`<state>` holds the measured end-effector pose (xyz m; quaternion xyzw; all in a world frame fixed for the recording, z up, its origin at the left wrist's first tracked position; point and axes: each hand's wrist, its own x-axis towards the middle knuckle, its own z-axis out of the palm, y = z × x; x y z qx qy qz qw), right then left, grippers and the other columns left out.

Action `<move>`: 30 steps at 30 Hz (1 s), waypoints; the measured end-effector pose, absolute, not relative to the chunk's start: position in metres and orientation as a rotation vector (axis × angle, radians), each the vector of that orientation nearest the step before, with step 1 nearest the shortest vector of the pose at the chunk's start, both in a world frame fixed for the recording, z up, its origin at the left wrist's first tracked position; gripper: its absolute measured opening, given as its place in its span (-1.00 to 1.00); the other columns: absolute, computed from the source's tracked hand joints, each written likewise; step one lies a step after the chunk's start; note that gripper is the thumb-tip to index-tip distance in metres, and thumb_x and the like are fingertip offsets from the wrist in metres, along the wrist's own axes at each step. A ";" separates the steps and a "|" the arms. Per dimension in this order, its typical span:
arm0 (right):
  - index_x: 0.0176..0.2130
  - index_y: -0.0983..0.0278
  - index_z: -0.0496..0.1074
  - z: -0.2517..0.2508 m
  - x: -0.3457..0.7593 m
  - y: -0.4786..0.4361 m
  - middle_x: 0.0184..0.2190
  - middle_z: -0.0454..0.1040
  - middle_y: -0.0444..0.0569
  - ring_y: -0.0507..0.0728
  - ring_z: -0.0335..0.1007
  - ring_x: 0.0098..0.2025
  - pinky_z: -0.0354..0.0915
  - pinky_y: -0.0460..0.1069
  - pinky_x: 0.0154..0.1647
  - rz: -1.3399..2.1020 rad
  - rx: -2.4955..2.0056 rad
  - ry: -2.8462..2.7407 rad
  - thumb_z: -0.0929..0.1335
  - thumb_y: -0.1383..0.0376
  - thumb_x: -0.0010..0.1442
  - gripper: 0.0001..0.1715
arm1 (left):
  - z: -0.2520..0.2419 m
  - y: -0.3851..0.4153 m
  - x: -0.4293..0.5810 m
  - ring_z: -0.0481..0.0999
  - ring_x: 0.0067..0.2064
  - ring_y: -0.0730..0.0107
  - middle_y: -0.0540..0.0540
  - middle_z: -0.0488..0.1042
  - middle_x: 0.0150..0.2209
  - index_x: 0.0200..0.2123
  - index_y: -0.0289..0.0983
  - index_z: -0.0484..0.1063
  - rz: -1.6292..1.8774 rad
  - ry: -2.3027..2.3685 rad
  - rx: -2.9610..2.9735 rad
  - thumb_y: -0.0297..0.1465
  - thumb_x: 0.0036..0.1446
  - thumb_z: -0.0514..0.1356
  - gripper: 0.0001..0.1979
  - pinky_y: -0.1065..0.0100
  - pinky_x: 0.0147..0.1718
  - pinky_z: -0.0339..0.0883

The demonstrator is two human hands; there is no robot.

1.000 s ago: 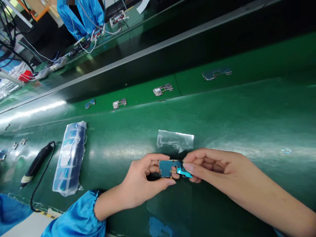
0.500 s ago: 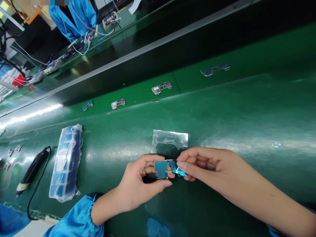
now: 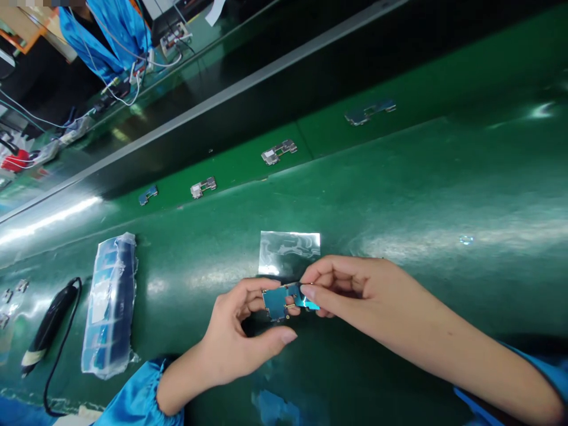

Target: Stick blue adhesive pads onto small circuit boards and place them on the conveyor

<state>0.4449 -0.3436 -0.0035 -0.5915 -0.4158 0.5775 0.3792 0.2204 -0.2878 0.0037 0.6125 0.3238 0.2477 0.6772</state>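
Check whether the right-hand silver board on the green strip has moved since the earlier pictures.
Yes: against the clear film, the silver board has shifted right along the green strip.

My left hand [image 3: 235,331] and right hand [image 3: 350,290] are bare, with short, smooth thumbnails [image 3: 288,336]. My left sleeve [image 3: 137,393] is bright blue, shiny, loose cloth, its cuff [image 3: 153,381] gathered into small puckers above the wrist. My right sleeve [image 3: 474,406], the same blue, shows only partly at the lower right edge, leaving a long bare forearm [image 3: 426,325] with one tiny spot [image 3: 449,333].
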 end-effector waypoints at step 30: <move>-0.39 0.10 0.56 -0.004 0.435 -0.352 -0.52 0.58 -0.17 0.12 0.53 -0.50 0.33 -0.03 -0.51 1.304 -1.639 -1.096 0.41 0.13 0.21 -0.82 | 0.006 -0.290 0.222 0.68 -0.39 0.49 -0.08 0.74 -0.26 -0.11 -0.23 0.64 0.606 0.843 1.818 -0.52 0.40 0.22 -0.82 0.56 -0.43 0.51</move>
